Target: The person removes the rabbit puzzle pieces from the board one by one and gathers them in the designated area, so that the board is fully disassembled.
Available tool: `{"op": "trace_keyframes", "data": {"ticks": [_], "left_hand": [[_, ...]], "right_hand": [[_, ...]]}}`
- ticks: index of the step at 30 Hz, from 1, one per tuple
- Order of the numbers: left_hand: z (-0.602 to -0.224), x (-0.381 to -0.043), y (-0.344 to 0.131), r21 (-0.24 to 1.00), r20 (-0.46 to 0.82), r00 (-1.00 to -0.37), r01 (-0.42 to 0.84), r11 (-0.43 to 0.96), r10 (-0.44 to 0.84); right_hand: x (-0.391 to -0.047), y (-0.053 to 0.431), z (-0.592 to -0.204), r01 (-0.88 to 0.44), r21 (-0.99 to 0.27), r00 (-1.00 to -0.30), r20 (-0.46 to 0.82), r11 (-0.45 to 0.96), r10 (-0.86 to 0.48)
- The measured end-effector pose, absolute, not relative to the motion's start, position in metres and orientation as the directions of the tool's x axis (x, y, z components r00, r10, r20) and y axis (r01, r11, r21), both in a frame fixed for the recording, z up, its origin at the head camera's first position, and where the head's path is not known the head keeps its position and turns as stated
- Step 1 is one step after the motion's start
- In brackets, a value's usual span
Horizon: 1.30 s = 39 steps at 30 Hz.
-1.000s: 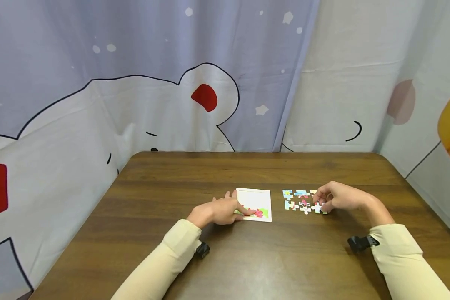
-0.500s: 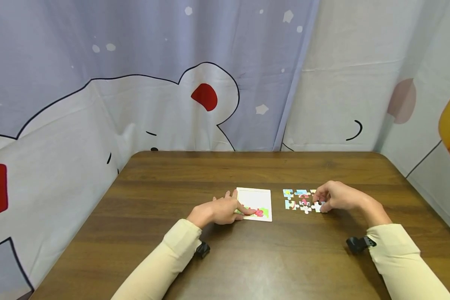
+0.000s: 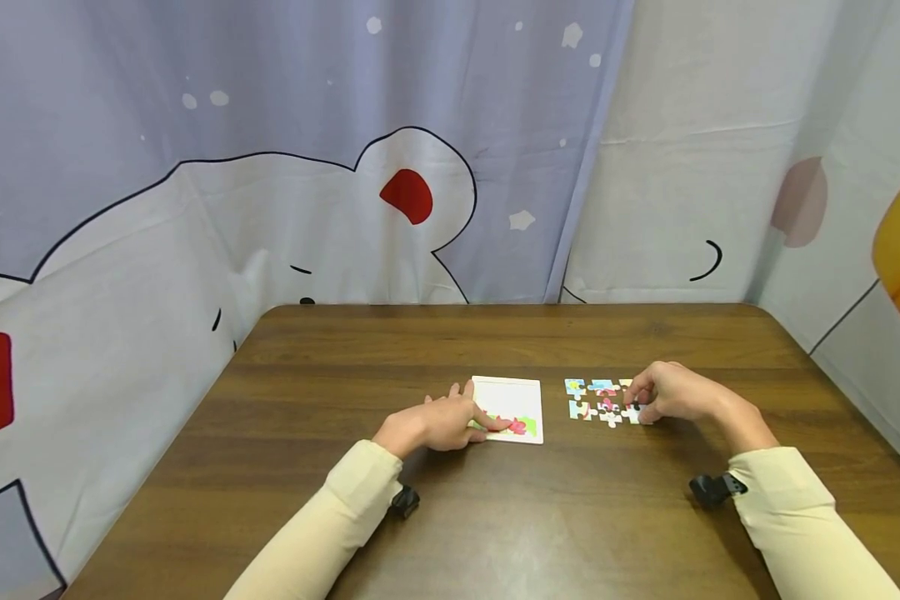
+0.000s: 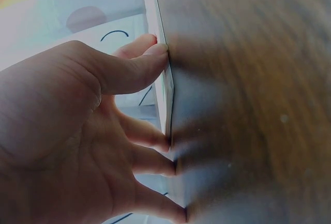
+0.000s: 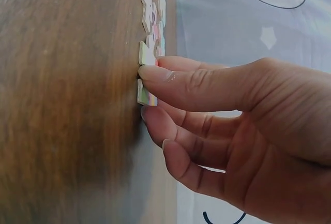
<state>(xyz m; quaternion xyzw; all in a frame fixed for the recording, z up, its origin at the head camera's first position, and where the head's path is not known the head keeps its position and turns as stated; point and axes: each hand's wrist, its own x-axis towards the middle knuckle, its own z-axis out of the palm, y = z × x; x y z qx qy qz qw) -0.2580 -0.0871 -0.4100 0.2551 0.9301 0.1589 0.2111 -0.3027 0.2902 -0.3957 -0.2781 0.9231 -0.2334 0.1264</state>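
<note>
My left hand (image 3: 438, 421) rests on the left side of a white-framed puzzle board (image 3: 506, 398), which carries a pink-and-green picture along its near edge. The index finger stretches over the board; the thumb touches its near edge in the left wrist view, and the other fingertips reach the table. To the right, several jigsaw pieces (image 3: 581, 409) lie flat in two rows. My right hand (image 3: 678, 392) pinches a jigsaw piece (image 3: 632, 414) at the right end of the near row. In the right wrist view, the thumb covers part of the piece's edge. Fingers partly hide the far row's right end.
The brown wooden table (image 3: 420, 533) extends around both hands. Behind it hangs a patterned curtain (image 3: 330, 225). A strip of bare tabletop separates the board from the pieces. Each wrist wears a small black device (image 3: 712, 490).
My right hand has shifted slightly left with its piece, closer to the neighbouring pieces. The left hand and board have stayed in place.
</note>
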Motion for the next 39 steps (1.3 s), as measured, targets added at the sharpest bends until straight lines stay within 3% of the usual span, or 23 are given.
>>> {"op": "trace_keyframes", "data": {"ticks": [39], "left_hand": [[-0.4086, -0.2579, -0.0865, 0.389, -0.318, -0.782, 0.407, 0.826, 0.535]], "right_hand": [[-0.2994, 0.2902, -0.3881, -0.453, -0.481, -0.811, -0.128, 0.751, -0.571]]}}
